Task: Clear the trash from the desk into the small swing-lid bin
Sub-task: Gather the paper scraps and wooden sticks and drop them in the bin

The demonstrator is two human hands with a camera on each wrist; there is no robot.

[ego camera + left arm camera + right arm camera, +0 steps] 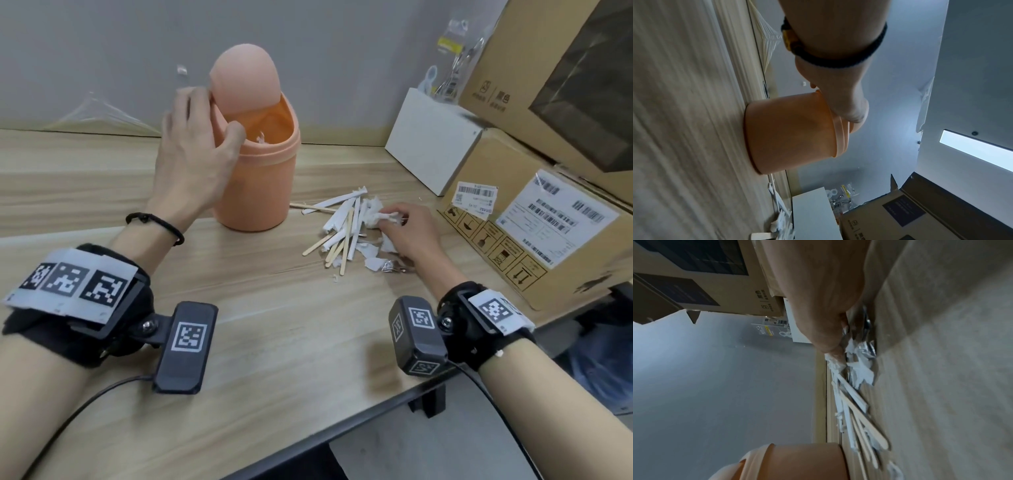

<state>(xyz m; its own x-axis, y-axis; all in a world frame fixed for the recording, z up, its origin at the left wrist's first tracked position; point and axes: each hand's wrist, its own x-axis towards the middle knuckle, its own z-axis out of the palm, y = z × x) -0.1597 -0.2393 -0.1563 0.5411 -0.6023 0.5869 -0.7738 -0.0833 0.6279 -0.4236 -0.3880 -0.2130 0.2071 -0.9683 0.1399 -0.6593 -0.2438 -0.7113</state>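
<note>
holding lid (245, 77) open at rim (292, 138) w/ left hand (191, 150), right hand (411, 233) pinching scrap (384, 216)

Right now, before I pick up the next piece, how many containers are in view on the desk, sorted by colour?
Orange: 1, the orange bin
White: 1, the white box
Brown: 2, the upper cardboard box and the labelled cardboard box
Total: 4
</note>
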